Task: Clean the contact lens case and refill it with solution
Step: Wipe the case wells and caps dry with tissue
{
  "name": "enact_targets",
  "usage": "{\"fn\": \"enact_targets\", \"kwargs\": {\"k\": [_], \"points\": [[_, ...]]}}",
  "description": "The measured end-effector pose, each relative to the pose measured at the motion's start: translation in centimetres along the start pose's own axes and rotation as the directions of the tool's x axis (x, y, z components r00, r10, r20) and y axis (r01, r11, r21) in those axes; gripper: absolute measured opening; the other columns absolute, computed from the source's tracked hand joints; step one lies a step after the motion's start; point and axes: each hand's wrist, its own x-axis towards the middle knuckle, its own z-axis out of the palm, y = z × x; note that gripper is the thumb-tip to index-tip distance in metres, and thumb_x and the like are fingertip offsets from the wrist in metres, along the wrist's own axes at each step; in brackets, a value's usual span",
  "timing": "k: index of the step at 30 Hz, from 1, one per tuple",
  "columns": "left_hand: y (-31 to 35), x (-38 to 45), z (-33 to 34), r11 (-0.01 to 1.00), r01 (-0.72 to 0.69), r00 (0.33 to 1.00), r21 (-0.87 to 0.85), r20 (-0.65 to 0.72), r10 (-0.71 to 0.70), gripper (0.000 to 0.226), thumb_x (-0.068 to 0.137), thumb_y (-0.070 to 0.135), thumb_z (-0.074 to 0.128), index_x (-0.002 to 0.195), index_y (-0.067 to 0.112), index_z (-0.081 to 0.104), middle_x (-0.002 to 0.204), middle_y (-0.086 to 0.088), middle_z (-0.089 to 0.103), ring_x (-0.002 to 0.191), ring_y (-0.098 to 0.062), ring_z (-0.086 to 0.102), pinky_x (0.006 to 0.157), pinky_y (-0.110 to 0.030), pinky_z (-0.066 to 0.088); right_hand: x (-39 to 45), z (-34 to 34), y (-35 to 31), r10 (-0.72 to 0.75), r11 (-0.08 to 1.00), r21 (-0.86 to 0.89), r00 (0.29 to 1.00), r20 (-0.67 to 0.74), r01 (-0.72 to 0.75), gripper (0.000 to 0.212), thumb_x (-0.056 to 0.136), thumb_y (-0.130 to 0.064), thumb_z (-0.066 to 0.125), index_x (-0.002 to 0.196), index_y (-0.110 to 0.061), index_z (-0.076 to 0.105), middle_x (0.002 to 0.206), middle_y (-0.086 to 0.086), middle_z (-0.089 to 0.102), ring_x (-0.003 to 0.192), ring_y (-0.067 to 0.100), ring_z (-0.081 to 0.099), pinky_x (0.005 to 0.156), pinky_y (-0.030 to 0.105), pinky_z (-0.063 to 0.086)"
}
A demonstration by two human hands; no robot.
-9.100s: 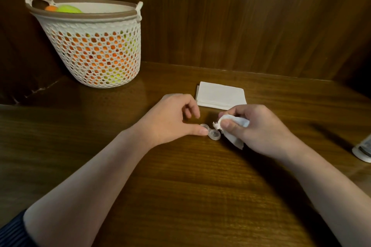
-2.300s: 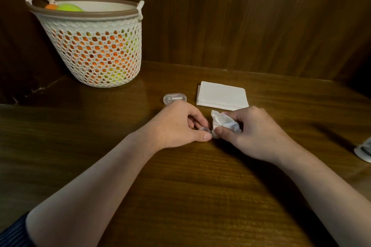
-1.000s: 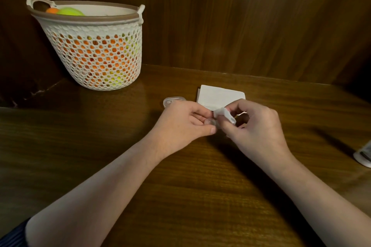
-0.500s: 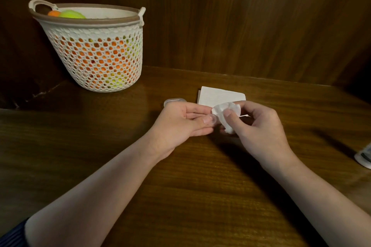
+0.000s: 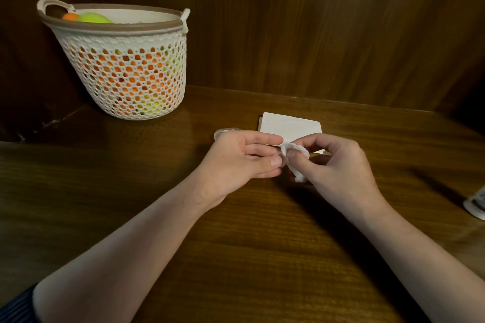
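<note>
My left hand (image 5: 237, 158) pinches the small clear contact lens case (image 5: 282, 162) between thumb and fingers, held above the wooden table (image 5: 236, 244); only an edge of the case shows. My right hand (image 5: 338, 168) grips a crumpled white tissue (image 5: 295, 154) and presses it against the case with the index finger wrapped in it. The two hands touch at the case. A clear lid-like piece (image 5: 226, 131) lies on the table just behind my left hand, partly hidden.
A stack of folded white tissues (image 5: 290, 126) lies behind my hands. A white mesh basket (image 5: 123, 65) with orange and green balls stands at the back left. A white object (image 5: 476, 206) shows at the right edge. Wood panelling closes the back.
Both hands lifted the case and tissue off the table and turned them. The tissue now wraps my right index finger, pressed into the case. The view tilted down slightly.
</note>
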Motion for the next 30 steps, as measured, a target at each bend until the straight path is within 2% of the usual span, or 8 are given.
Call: {"fn": "enact_targets", "kwargs": {"k": [2,4,7,9,11,14,26,30], "points": [[0.0,0.0,0.0,1.000,-0.014,1.000,0.028,0.006,0.014,0.044,0.091,-0.003,0.080,0.130,0.017,0.073,0.111,-0.003,0.082,0.102,-0.018,0.081,0.092,-0.042,0.066,0.1,-0.1,0.1,0.031,0.998,0.050,0.999,0.022,-0.032,0.007,0.093,-0.031,0.083,0.090,-0.036,0.078,0.093,-0.030,0.074,0.087,-0.005,0.074,0.061,0.009,0.056],[0.0,-0.1,0.0,0.997,-0.034,0.999,0.063,0.012,0.033,0.047,0.090,-0.003,0.082,0.130,0.020,0.073,0.107,-0.001,0.083,0.101,-0.017,0.081,0.091,-0.040,0.066,0.1,-0.3,-0.1,0.107,0.979,0.164,0.992,0.072,-0.118,0.010,0.092,-0.026,0.085,0.094,-0.032,0.078,0.092,-0.019,0.077,0.076,0.005,0.080,0.057,0.017,0.061],[0.1,-0.2,0.0,0.997,-0.046,0.999,0.065,0.016,0.045,0.052,0.088,-0.003,0.083,0.132,0.021,0.071,0.106,-0.001,0.084,0.099,-0.017,0.081,0.088,-0.037,0.067,0.2,-0.8,-0.7,0.189,0.967,0.155,0.977,0.101,-0.204,0.021,0.089,-0.023,0.087,0.104,-0.031,0.075,0.100,-0.013,0.076,0.077,0.010,0.082,0.059,0.028,0.066],[0.2,-0.3,0.1,0.998,-0.053,0.999,0.039,0.014,0.052,0.055,0.087,-0.004,0.083,0.135,0.018,0.070,0.107,-0.003,0.084,0.099,-0.019,0.082,0.087,-0.037,0.067,0.3,-1.3,-0.9,0.244,0.946,0.176,0.954,0.172,-0.273,0.019,0.092,-0.024,0.084,0.110,-0.023,0.077,0.098,-0.008,0.080,0.080,0.011,0.082,0.061,0.026,0.065],[0.3,-0.3,0.2,0.997,-0.061,0.998,0.037,0.008,0.060,0.055,0.087,-0.004,0.083,0.135,0.018,0.070,0.107,-0.005,0.083,0.098,-0.020,0.082,0.087,-0.039,0.067,0.3,-1.5,-1.1,0.291,0.886,0.279,0.913,0.285,-0.370,0.018,0.096,-0.022,0.078,0.111,-0.012,0.078,0.092,0.002,0.085,0.082,0.018,0.084,0.063,0.025,0.065],[0.5,-0.3,0.2,0.997,-0.062,0.998,0.047,0.022,0.061,0.053,0.088,-0.004,0.082,0.133,0.021,0.070,0.107,-0.005,0.083,0.098,-0.020,0.082,0.086,-0.039,0.067,0.4,-1.8,-1.4,0.341,0.804,0.387,0.884,0.321,-0.451,0.012,0.093,-0.013,0.080,0.103,-0.006,0.080,0.091,0.012,0.084,0.080,0.022,0.084,0.061,0.022,0.063],[0.5,-0.3,0.4,0.996,-0.054,0.996,0.068,0.070,0.049,0.051,0.088,-0.004,0.081,0.124,0.029,0.070,0.103,-0.003,0.084,0.096,-0.019,0.082,0.082,-0.035,0.068,0.3,-2.9,-1.8,0.340,0.795,0.351,0.843,0.417,-0.494,0.015,0.088,0.002,0.082,0.102,-0.003,0.083,0.094,0.018,0.084,0.088,0.026,0.084,0.061,0.020,0.063],[0.5,-0.3,0.3,0.996,-0.070,0.996,0.063,0.067,0.065,0.050,0.087,-0.004,0.082,0.124,0.028,0.070,0.101,-0.003,0.084,0.096,-0.019,0.082,0.081,-0.034,0.068,0.2,-2.6,-1.9,0.345,0.805,0.342,0.852,0.394,-0.485,0.015,0.089,0.005,0.081,0.101,-0.002,0.084,0.095,0.016,0.084,0.089,0.027,0.084,0.064,0.023,0.065]]}}
